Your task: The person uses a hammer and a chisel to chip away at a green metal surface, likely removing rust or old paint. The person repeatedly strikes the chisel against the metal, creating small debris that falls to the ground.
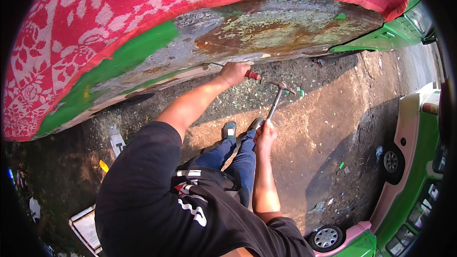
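Observation:
My left hand (pixel 233 74) is closed around a red-handled screwdriver (pixel 253 75). Its thin metal shaft points left, toward the lower edge of a vehicle body panel (pixel 266 28); I cannot tell whether the tip touches. Lower and to the right, my right hand (pixel 265 138) grips a hammer (pixel 274 104) by its handle. The hammer's head is raised close to the butt of the screwdriver, a small gap apart. The panel shows rust, bare grey metal and patches of green paint.
A red and white patterned cloth (pixel 119 24) drapes over the vehicle above the panel. Green paint flakes lie on the dirt ground (pixel 304 128) near my shoes (pixel 229 129). A green and pink vehicle (pixel 409 152) stands at right. A white-framed board (pixel 85 226) lies at lower left.

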{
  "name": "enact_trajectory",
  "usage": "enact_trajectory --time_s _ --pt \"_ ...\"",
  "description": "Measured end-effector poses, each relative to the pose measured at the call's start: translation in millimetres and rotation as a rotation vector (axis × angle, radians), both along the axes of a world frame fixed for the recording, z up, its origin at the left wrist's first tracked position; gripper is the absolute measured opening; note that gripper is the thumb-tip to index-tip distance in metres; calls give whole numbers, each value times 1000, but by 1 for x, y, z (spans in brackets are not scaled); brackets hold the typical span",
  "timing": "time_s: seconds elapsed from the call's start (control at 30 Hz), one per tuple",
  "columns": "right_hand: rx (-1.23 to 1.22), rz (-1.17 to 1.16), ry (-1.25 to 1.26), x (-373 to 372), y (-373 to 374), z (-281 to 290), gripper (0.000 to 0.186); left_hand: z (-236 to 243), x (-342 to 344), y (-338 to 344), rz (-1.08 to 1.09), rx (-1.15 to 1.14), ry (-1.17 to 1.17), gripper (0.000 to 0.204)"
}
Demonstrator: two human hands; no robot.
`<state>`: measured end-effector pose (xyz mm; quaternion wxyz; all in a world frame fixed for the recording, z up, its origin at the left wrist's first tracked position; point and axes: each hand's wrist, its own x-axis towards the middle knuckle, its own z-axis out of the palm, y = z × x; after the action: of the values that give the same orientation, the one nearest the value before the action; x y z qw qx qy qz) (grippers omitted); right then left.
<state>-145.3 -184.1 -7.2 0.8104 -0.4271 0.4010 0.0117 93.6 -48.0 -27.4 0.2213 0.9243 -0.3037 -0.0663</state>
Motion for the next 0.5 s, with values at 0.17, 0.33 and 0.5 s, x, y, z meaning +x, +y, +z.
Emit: enact_trajectory --time_s 0.17,0.33,0.5 --pt "30 -40 47 4 -11 2 33 0 5 -2 24 14 19 14" --pt "18 82 -33 17 -6 6 33 -3 5 -6 37 35 27 14" --pt "34 -182 -86 28 -16 27 32 3 8 -7 85 41 48 14"
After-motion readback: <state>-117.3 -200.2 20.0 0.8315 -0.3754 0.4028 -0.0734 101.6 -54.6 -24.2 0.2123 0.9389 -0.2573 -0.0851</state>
